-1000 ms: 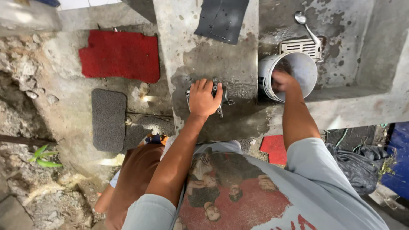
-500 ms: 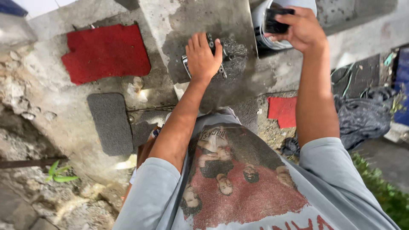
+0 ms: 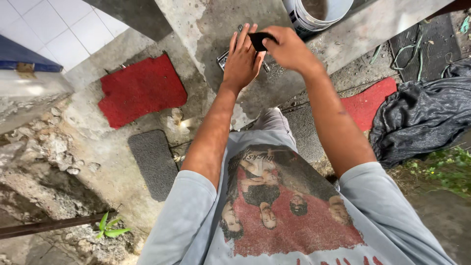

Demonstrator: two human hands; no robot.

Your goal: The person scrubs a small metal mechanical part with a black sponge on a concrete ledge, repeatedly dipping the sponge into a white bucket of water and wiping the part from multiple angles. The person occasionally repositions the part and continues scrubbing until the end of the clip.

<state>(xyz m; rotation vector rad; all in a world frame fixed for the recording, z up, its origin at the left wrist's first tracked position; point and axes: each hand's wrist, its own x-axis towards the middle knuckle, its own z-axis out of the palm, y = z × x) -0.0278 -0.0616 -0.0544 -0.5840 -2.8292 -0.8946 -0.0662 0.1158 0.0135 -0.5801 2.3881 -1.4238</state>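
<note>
Left hand (image 3: pixel 244 61): flat, fingers together, pressing a metal part (image 3: pixel 223 60) onto the wet concrete ledge (image 3: pixel 206 29).
Right hand (image 3: pixel 287 46): pinching a small black piece (image 3: pixel 259 40) just above it.
Progress: scrubbing looks midway; bucket (image 3: pixel 314 12) far right.

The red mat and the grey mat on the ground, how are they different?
The red mat is bright red and wide with an uneven outline; the grey mat is dull grey, narrower, with rounded corners. The red mat lies higher in the picture, the grey mat below it. Both lie flat on the concrete ground.

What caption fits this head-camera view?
Left hand presses a metal part on wet concrete; right hand pinches a dark piece.
</note>
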